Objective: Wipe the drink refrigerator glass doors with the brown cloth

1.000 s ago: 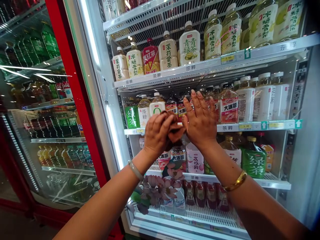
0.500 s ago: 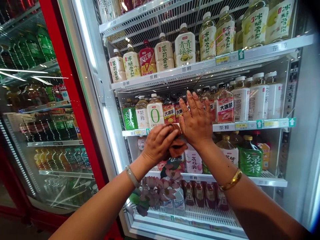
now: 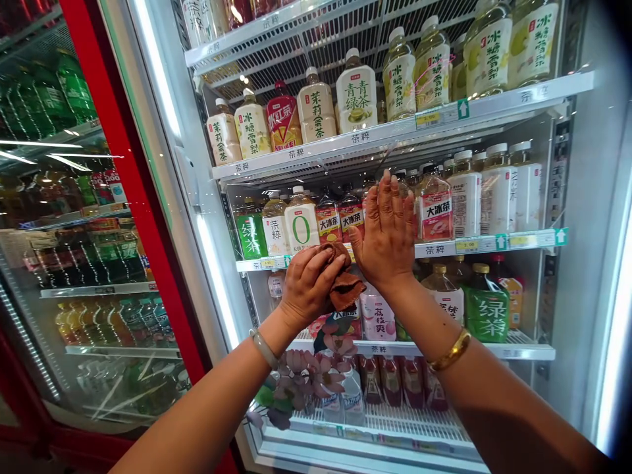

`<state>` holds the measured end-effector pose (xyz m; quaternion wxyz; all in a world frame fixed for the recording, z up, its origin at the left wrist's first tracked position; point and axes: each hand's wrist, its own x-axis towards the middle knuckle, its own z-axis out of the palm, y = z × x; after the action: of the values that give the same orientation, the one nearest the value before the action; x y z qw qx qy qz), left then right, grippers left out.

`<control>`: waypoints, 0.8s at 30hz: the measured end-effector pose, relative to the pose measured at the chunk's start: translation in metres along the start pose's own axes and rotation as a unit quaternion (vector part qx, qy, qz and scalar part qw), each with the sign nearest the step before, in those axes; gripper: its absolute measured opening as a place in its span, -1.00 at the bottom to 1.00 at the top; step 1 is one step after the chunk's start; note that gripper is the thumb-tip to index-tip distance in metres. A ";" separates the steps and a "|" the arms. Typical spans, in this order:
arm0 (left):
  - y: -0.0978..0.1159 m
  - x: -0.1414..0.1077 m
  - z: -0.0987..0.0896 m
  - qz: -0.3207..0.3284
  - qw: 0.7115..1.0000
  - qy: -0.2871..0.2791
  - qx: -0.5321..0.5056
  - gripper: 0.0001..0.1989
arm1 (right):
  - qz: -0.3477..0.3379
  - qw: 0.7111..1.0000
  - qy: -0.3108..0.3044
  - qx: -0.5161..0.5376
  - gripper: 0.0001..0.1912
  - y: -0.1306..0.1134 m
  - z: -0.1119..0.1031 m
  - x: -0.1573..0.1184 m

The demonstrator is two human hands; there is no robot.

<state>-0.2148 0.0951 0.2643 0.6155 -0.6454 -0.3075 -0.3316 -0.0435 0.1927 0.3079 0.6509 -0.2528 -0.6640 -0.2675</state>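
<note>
My left hand [image 3: 313, 283] has its fingers curled round a crumpled brown cloth [image 3: 347, 289], in front of the middle shelves of a drinks fridge. Just to the right, my right hand [image 3: 388, 230] is raised flat with fingers straight and thumb out, its palm facing the fridge. It holds nothing. Behind the hands stand tea bottles, among them a white-labelled bottle with a green zero [image 3: 301, 220] and a red-labelled bottle [image 3: 436, 207]. Both palms are hidden, so their exact contact with the glass cannot be seen.
Pink and green flower decorations [image 3: 306, 378] appear in front of the lower shelf. To the left, a red frame [image 3: 116, 164] borders another fridge with bottles. White shelf edges [image 3: 365, 135] run across the fridge, and a light strip [image 3: 214, 276] lines its left side.
The fingers of my right hand have drawn closer together. My left hand keeps its grip on the cloth and has barely moved. The view has shifted slightly, moving the shelves left.
</note>
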 end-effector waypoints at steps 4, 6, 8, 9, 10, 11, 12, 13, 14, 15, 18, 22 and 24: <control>-0.022 0.019 -0.002 0.003 1.000 -0.013 -0.005 -0.36 | -0.003 1.000 -0.006 -0.005 -0.15 0.000 0.003 -0.001; -0.029 0.031 0.001 -0.049 0.999 0.020 0.009 -0.38 | -0.001 1.000 -0.015 -0.002 -0.18 0.000 0.003 -0.001; -0.027 0.036 0.004 -0.111 0.992 0.051 0.027 -0.41 | 0.001 1.000 -0.018 -0.004 -0.21 0.000 0.002 -0.001; -0.022 0.034 0.006 -0.129 0.989 0.061 0.034 -0.42 | 0.000 1.000 -0.017 -0.006 -0.23 0.000 0.002 -0.001; -0.016 0.030 0.006 -0.133 0.988 0.063 0.039 -0.42 | -0.002 1.000 -0.014 -0.007 -0.24 0.000 0.002 -0.001; -0.008 0.024 0.006 -0.120 0.990 0.056 0.039 -0.42 | -0.003 1.000 -0.012 -0.008 -0.24 0.000 0.001 -0.001; 0.000 0.017 0.006 -0.092 0.994 0.049 0.036 -0.41 | -0.003 1.000 -0.011 -0.006 -0.24 0.000 0.001 -0.001; 0.006 0.010 0.004 -0.051 0.998 0.031 0.027 -0.41 | -0.002 1.000 -0.011 -0.003 -0.24 0.000 0.001 0.000; 0.010 0.005 0.002 -0.005 1.000 0.010 0.016 -0.41 | 0.000 1.000 -0.011 0.002 -0.23 0.000 0.001 0.000; 0.010 0.002 0.000 0.032 0.999 -0.007 0.006 -0.41 | 0.002 1.000 -0.014 0.006 -0.22 0.000 0.001 0.000; -0.011 0.016 -0.003 0.044 0.999 -0.013 0.004 -0.39 | 0.010 1.000 -0.025 0.017 -0.21 -0.001 -0.001 0.001; -0.043 0.051 0.003 -0.158 0.985 0.052 0.044 -0.48 | 0.018 0.999 -0.035 0.013 -0.22 -0.001 -0.004 0.001; -0.036 0.052 0.007 -0.165 0.983 0.060 0.049 -0.47 | 0.017 0.999 -0.036 0.006 -0.24 -0.001 -0.004 0.001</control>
<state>-0.2130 0.1032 0.3271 0.6004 -0.5338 -0.3885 -0.4513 -0.0415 0.1891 0.3091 0.6323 -0.2694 -0.6844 -0.2435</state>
